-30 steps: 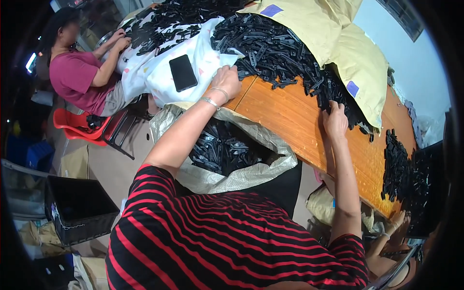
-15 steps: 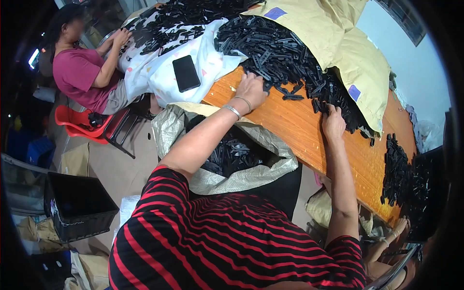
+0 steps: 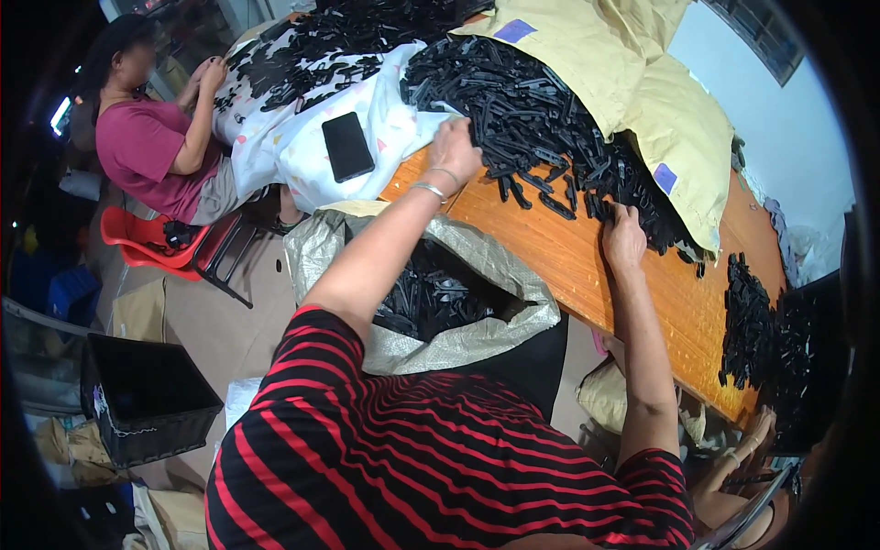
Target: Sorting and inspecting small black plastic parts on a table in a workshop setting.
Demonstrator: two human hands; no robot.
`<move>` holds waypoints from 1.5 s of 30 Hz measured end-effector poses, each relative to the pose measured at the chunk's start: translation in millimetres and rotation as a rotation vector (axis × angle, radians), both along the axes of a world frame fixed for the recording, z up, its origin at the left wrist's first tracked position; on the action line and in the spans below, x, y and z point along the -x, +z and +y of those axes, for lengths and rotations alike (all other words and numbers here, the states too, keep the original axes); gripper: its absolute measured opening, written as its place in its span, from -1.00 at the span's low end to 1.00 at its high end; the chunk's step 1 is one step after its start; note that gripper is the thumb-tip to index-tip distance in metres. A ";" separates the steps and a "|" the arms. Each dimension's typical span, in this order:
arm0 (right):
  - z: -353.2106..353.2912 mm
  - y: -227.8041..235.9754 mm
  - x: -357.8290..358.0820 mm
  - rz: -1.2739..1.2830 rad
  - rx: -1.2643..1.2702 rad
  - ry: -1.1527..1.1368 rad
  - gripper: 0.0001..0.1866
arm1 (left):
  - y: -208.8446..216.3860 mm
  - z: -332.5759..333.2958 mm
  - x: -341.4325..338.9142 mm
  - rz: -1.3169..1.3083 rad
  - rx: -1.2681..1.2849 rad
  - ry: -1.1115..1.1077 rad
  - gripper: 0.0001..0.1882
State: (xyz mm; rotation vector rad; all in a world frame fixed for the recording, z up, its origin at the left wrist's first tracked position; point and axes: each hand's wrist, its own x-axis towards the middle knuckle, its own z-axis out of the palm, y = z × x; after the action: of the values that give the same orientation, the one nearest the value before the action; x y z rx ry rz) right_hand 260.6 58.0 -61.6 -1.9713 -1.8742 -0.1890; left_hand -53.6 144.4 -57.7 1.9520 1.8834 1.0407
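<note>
A big heap of narrow black plastic pieces (image 3: 522, 101) spreads over the wooden table in front of me. My left hand (image 3: 456, 149) is at the heap's left edge, beside the patterned white cloth. Its fingers are curled, and what they hold, if anything, is hidden. At the heap's near edge, my right hand (image 3: 624, 236) has its fingers closed by a black plastic piece (image 3: 606, 213). Several loose pieces lie on the bare wood between the two hands. Below my left forearm, an open woven sack (image 3: 513, 335) has more black pieces inside.
Yellowish paper sacks (image 3: 678, 137) lie over the heap's far side. A black phone (image 3: 347, 147) rests on the white cloth (image 3: 298, 170). Another person (image 3: 151, 137) handles pieces at the left. A black crate (image 3: 156, 394) stands on the floor; a smaller pile (image 3: 747, 321) lies right.
My left hand has moved left and slightly up along the heap's edge. Black pieces where it was now lie more spread on the wood. My right hand has shifted only slightly.
</note>
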 end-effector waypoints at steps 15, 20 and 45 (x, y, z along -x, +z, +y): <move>-1.4 1.3 1.3 0.066 0.006 0.006 -0.73 | 1.3 -34.6 -28.8 -0.110 0.021 -0.222 -0.44; -7.2 19.6 10.9 0.129 0.074 0.003 -0.69 | -5.0 -55.2 -3.8 -0.100 -0.164 -0.311 -0.51; -64.7 28.5 42.3 0.165 0.224 0.280 -0.71 | 7.6 -68.7 -3.7 0.348 -0.177 -0.522 -0.86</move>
State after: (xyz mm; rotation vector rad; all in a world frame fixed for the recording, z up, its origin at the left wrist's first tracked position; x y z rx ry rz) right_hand 218.3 -6.6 -33.1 -1.7688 -2.1066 0.2675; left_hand -49.8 75.7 -50.1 2.6689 1.3153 0.7633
